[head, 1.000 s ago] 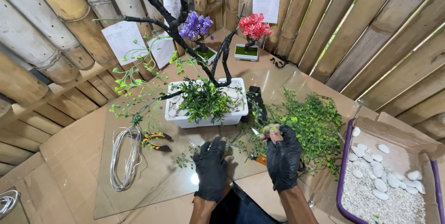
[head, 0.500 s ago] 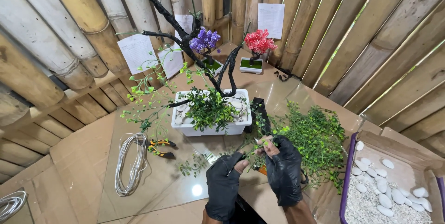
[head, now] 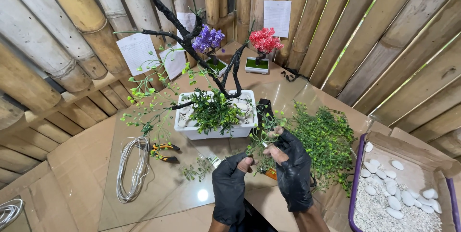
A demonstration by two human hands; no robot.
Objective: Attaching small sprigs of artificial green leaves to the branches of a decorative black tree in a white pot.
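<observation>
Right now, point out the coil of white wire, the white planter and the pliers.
coil of white wire (head: 132,167), head view, on its left strands.
white planter (head: 216,132), head view, on its front wall.
pliers (head: 163,151), head view, on the orange-and-black handles.

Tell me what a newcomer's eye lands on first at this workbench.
First comes the black-branched artificial tree rising from a white rectangular planter at the table's centre, with small purple and red flower trees behind it against the bamboo wall. Next, low in the middle, the black-gloved left hand and right hand together pinch a leafy green sprig. At far right sits a box of white pebbles.
</observation>
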